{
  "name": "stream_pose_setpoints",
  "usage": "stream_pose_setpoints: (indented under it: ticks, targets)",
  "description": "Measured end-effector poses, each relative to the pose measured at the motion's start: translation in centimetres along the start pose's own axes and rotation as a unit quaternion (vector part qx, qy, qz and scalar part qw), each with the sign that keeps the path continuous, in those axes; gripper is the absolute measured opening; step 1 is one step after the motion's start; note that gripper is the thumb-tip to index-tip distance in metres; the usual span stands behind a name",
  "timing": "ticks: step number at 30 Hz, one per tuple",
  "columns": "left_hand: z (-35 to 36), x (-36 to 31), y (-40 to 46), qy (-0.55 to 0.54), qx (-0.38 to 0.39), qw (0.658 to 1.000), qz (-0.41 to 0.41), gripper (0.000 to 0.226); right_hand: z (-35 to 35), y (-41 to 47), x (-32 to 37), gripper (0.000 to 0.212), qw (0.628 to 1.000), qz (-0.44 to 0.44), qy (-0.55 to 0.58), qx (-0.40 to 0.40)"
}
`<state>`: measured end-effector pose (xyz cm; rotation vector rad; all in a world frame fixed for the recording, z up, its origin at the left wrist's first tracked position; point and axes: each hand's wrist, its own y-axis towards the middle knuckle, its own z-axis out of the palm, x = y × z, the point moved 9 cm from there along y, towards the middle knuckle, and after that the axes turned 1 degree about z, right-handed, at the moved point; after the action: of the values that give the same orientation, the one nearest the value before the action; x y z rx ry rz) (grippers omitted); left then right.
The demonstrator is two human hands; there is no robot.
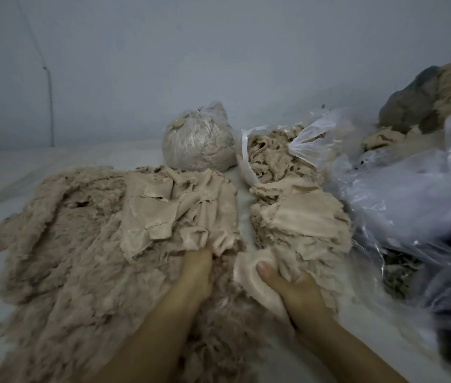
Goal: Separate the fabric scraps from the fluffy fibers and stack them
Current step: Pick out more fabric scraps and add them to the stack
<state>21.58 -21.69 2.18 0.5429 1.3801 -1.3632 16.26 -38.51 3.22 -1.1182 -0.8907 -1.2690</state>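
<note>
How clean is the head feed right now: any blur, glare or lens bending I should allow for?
Head view: dim, flat bluish light with soft shadows; right hand and the scrap it grips are motion-smeared, left hand slightly sharper; white glare on the plastic bags; wide-angle bending at the edges, where the fluffy fibers lose detail.

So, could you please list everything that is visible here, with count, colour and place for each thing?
fluffy fibers: one wide heap, beige, left and front
loose scraps: several, beige, on the heap's right part
scrap stack: one, beige, right of centre
tied bag: one, clear, filled with beige material, back centre
open bag: one, clear, holding beige scraps, behind the stack
large bags: clear plastic, count unclear, far right
dark cloth: grey, far right back
surface: white
left hand: reaching under the loose scraps
right hand: gripping a scrap
</note>
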Motion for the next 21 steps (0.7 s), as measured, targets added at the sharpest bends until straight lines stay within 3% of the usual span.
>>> stream_pose_setpoints:
  ticks: [4,6,8,10,12,15,17,21]
  targets:
    - [3.0,2.0,-2.1,0.063,0.065,0.995,-0.030,0.031,1.8,0.7,-0.2,0.011,0.998,-0.001,0.047,0.038]
    - [2.9,1.6,-1.9,0.080,0.035,0.996,0.029,0.022,1.9,1.3,-0.2,0.011,0.998,-0.014,0.051,0.032]
    - [1.2,0.1,-1.9,0.084,-0.029,0.989,0.118,0.032,1.4,1.7,-0.6,0.013,0.998,-0.014,0.059,0.016]
    - [0.1,-1.6,-2.6,0.085,-0.036,0.974,0.209,0.045,1.1,2.0,-1.3,0.020,0.998,-0.009,0.065,0.015]
    - [-0.3,-2.3,-3.1,0.116,-0.028,0.962,0.247,0.045,1.2,2.2,-2.0,0.023,0.999,-0.009,0.043,0.019]
    - [-0.7,-1.7,-3.0,0.146,-0.029,0.972,0.181,0.039,1.3,2.6,-2.6,0.019,0.999,-0.032,-0.018,0.018]
    - [0.1,-1.0,-3.1,0.187,0.029,0.972,0.137,0.039,1.1,2.7,-2.8,0.020,0.998,-0.047,-0.033,0.013]
    - [1.8,0.2,-3.7,0.238,0.158,0.950,0.127,0.026,0.4,2.6,-2.6,0.029,0.996,-0.079,-0.035,-0.007]
